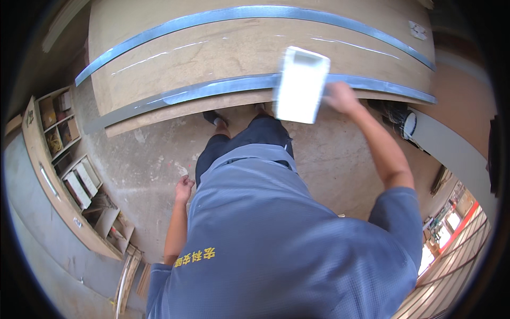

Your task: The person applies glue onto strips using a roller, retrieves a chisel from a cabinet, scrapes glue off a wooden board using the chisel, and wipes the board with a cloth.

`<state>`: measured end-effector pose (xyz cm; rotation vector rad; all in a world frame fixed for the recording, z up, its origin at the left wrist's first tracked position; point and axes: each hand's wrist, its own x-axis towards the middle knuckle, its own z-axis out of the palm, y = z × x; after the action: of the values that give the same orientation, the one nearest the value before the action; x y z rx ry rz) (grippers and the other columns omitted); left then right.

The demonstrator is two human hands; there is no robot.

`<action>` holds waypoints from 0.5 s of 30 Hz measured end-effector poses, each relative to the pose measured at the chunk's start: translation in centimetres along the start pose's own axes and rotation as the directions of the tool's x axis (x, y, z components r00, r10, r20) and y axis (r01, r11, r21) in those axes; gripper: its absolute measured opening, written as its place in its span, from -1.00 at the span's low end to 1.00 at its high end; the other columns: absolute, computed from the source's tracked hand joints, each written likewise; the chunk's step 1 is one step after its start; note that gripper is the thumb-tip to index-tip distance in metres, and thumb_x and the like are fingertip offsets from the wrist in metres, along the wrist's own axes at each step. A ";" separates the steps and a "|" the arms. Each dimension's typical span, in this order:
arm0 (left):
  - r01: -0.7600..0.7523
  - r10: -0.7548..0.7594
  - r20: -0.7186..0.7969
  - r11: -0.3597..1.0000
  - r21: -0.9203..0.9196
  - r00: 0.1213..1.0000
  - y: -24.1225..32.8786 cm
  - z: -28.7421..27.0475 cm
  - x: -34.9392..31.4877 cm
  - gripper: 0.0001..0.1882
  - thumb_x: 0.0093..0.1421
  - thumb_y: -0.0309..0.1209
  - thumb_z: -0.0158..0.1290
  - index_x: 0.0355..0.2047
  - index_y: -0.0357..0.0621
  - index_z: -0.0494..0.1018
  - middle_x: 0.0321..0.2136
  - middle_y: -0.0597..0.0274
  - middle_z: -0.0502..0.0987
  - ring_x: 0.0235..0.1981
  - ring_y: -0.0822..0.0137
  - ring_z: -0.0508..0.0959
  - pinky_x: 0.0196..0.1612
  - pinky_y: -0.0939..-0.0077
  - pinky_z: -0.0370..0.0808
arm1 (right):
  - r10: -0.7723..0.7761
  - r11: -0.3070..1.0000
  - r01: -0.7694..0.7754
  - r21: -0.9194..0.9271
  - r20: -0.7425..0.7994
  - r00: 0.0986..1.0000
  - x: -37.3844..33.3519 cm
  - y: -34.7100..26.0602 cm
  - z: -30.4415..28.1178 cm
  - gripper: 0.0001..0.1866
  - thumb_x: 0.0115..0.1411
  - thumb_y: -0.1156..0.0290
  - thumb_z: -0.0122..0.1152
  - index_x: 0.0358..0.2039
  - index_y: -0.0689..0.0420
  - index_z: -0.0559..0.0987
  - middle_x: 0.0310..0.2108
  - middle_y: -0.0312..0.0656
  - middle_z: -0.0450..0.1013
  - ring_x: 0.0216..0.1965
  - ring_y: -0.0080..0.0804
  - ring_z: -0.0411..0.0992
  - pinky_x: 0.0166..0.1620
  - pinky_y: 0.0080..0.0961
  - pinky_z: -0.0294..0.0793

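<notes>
My right hand (342,98) reaches forward over the workbench's near edge, its fingers smeared by motion. It grips the right side of a white rectangular tub (302,87), which is tilted and blurred; its far end shows a shallow greyish recess. Under and beside the tub runs a shiny metal strip (223,86) along the near side of a large wooden board (212,50). A second metal strip (255,11) curves along the far side. Down by my left hip hangs my left hand (184,189), fingers curled in, with nothing seen in it.
Thin whitish streaks mark the board between the strips. At the left stands a wooden shelf unit (36,125) with cluttered compartments. A dark bucket-like container with a white opening (409,125) sits on the right, beside a pale panel (457,139). The concrete floor (143,154) lies around my feet.
</notes>
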<state>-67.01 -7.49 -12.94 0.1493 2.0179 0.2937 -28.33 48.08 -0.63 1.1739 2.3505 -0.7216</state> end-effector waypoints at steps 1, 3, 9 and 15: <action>0.004 -0.004 0.013 1.000 0.029 1.000 1.7 0.3 -1.0 -0.42 0.04 -0.36 0.17 0.05 -0.38 0.36 -0.25 0.11 0.57 -0.21 0.31 0.54 -0.07 0.48 0.45 | 0.022 0.997 -0.021 -0.076 0.020 1.000 -1.7 2.7 -1.2 -0.74 0.00 0.24 0.21 -0.36 0.15 0.60 -0.44 0.06 0.50 -0.36 0.05 0.47 -0.26 -0.12 0.45; 0.018 -0.019 0.012 0.999 0.042 1.000 2.3 0.7 -1.7 -0.43 0.04 -0.37 0.15 0.06 -0.37 0.35 -0.23 0.09 0.57 -0.19 0.30 0.55 -0.06 0.47 0.45 | 0.121 0.988 -0.118 -0.098 0.017 0.993 -3.6 7.1 -1.6 -0.74 -0.05 0.32 0.18 -0.32 0.11 0.62 -0.44 0.07 0.50 -0.35 0.03 0.47 -0.20 -0.15 0.46; 0.034 -0.035 0.020 0.998 0.054 0.999 0.9 0.7 -1.1 -0.46 0.06 -0.42 0.09 0.08 -0.33 0.35 -0.14 0.02 0.55 -0.12 0.25 0.55 -0.01 0.45 0.45 | 0.125 0.983 -0.114 -0.142 0.073 0.989 -1.7 6.6 -1.0 -0.76 -0.07 0.37 0.18 -0.35 0.15 0.61 -0.44 0.10 0.50 -0.35 0.06 0.48 -0.19 -0.13 0.46; 0.031 -0.035 -0.029 0.992 -0.124 0.999 -4.6 -1.1 1.3 -0.46 0.06 -0.42 0.09 0.08 -0.31 0.36 -0.19 0.05 0.57 -0.15 0.27 0.56 -0.02 0.46 0.45 | 0.050 0.967 -0.027 -0.253 0.089 0.995 3.0 -4.4 -1.1 -0.78 -0.04 0.30 0.23 -0.46 0.21 0.60 -0.46 0.09 0.51 -0.39 0.02 0.50 -0.25 -0.15 0.50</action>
<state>-68.45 -11.80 -14.83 0.0335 2.0248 0.4013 -33.80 48.32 -0.32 1.0481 2.2551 -0.4387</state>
